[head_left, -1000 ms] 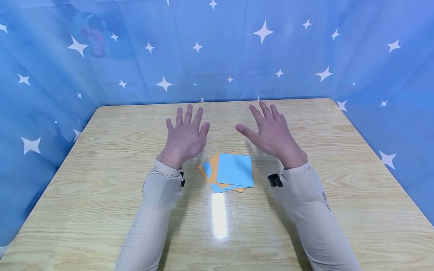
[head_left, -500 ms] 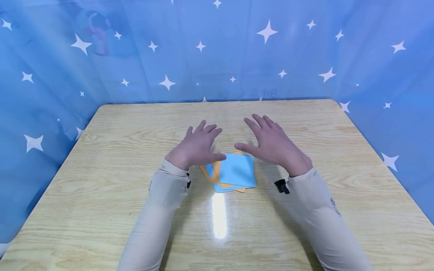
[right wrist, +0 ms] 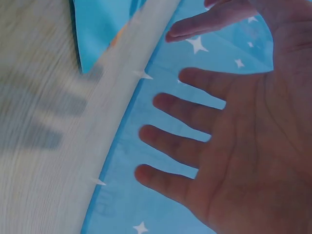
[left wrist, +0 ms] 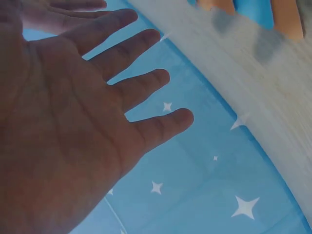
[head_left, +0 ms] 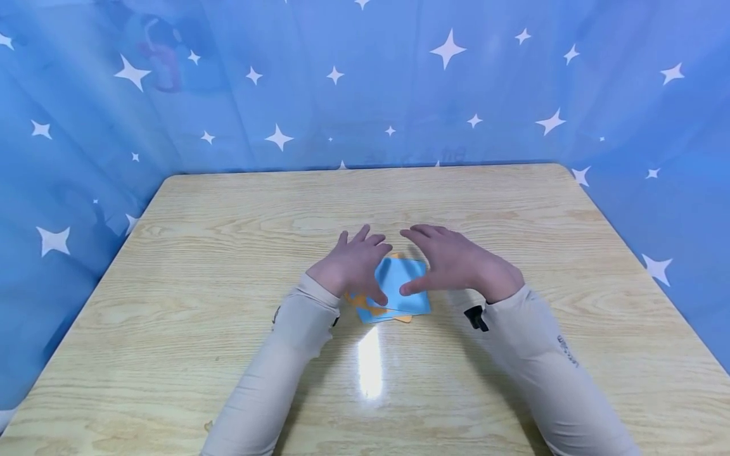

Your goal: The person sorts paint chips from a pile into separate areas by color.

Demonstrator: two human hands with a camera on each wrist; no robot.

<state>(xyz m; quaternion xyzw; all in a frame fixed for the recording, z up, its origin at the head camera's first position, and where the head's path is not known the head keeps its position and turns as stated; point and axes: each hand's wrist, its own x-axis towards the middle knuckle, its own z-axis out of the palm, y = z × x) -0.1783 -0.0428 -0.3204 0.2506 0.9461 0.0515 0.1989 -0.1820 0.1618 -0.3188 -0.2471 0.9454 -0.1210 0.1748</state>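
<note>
A small fanned pile of blue and orange cards lies near the table's middle, a blue card (head_left: 407,297) on top and an orange card (head_left: 403,319) peeking out below. My left hand (head_left: 356,263) hovers over the pile's left side, fingers spread and holding nothing. Over its right side hovers my right hand (head_left: 459,263), thumb apart from the fingers, also with nothing in it. Both wrist views show bare palms, the left palm (left wrist: 63,126) and the right palm (right wrist: 248,141), with the cards beyond the fingertips. The hands hide parts of the pile.
The pale wooden table (head_left: 171,285) spreads out on all sides of the pile. A blue curtain with white stars (head_left: 313,95) hangs behind it and along both sides. A bright light reflection (head_left: 370,364) shines on the tabletop in front of the cards.
Both hands have come down and closer together over the cards, the left moving right and toward me, the right lowering with its fingers bending more. The pile has stayed in place.
</note>
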